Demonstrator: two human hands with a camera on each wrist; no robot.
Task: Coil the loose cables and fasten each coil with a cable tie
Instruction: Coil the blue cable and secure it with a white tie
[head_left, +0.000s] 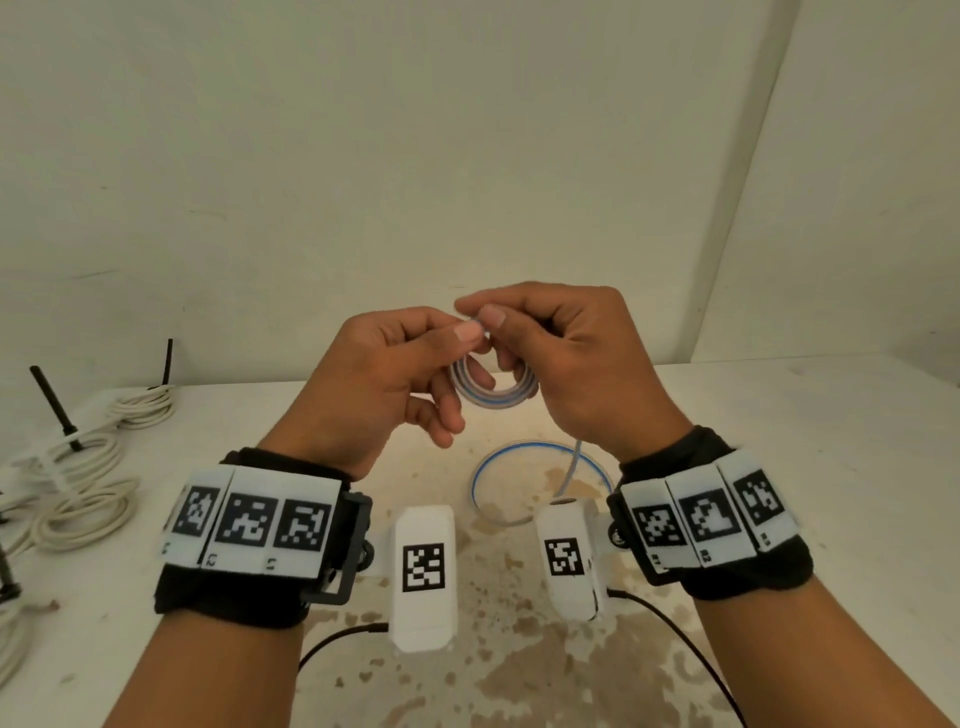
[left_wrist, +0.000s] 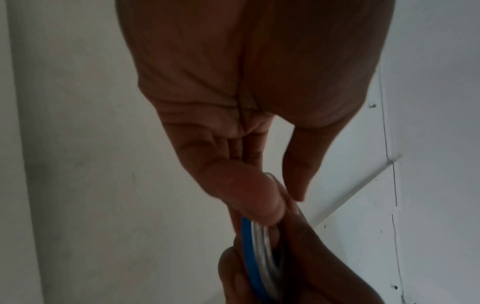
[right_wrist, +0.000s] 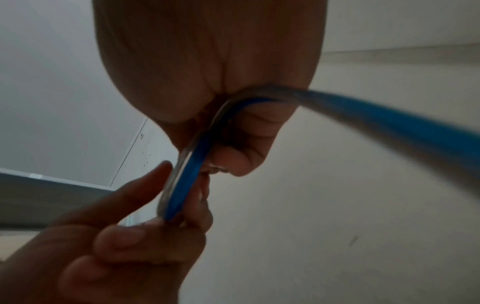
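Pinching one small coil of blue-and-clear flat cable (head_left: 493, 389) above the stained white surface (head_left: 779, 467), both hands, left hand (head_left: 384, 379) and right hand (head_left: 576, 358), grip its top. Three tied white cable coils (head_left: 83, 499) lie far left.

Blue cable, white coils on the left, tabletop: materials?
Blue cable: flat, glossy, likely clear plastic with a blue stripe; it bends into smooth loops. White coils: round, matte jacket, looks like PVC or rubber. Tabletop: white painted or laminated surface, brown-stained; which one is unclear.
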